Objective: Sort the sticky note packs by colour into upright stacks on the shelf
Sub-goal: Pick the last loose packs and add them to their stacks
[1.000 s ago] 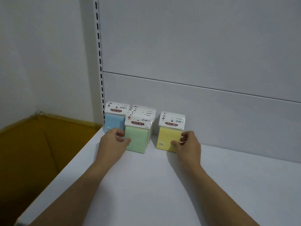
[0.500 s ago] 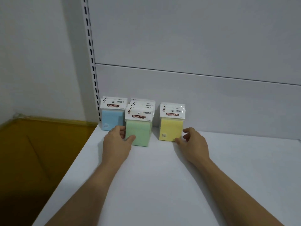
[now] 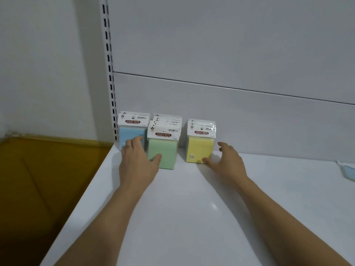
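Three upright rows of sticky note packs stand at the back of the white shelf (image 3: 192, 208): blue packs (image 3: 132, 131) on the left, green packs (image 3: 163, 150) in the middle, yellow packs (image 3: 199, 148) on the right. My left hand (image 3: 137, 162) rests in front of the blue and green rows, its thumb on the front green pack's lower left and its fingers against the blue pack. My right hand (image 3: 226, 162) hovers spread beside the yellow row, its thumb tip touching the front pack's lower right corner.
The shelf's grey back panel (image 3: 230, 112) and a slotted upright (image 3: 109, 73) stand behind the packs. The shelf's left edge drops to a dark yellow floor (image 3: 38, 179). A light blue object (image 3: 347, 171) lies at the right edge.
My right hand has let go of the yellow pack and opened, drawing back a little. My left hand has stayed at the blue and green rows.
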A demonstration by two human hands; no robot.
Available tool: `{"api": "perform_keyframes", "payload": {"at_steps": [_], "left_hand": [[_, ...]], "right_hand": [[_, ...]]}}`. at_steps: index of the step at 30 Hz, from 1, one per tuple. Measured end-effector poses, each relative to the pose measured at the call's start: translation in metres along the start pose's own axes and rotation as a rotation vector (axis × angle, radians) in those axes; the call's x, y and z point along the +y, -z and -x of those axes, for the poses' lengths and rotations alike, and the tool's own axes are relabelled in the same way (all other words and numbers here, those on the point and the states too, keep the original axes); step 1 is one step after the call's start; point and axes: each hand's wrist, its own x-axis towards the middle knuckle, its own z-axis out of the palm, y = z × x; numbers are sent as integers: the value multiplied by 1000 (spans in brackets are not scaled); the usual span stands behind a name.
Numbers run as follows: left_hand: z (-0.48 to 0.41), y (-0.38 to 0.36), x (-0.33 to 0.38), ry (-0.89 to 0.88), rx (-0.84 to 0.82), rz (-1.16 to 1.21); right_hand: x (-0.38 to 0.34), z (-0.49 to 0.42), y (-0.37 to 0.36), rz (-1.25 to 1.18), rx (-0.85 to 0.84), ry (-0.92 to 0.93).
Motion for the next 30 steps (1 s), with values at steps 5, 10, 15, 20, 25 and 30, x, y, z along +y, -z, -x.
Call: {"api": "perform_keyframes", "payload": {"at_steps": [5,10,15,20,25,30], "left_hand": [[3,8,34,-282,104,-132],[11,-2,83,-509,-20,-177],[30,-23,141,-615,-170,-217],[55,-43,193,-682,-282,-271],[81,-60,239,-758,-331,-264],[107,-79,278,-797,-390,-262]], "right_hand": [[6,11,42,101,71,119],[31,26,96,164,113,153],[67,44,149,171,134,97],[104,61,191,183,170,48],[144,78,225,202,175,-7],[183,99,257,214,183,-72]]}}
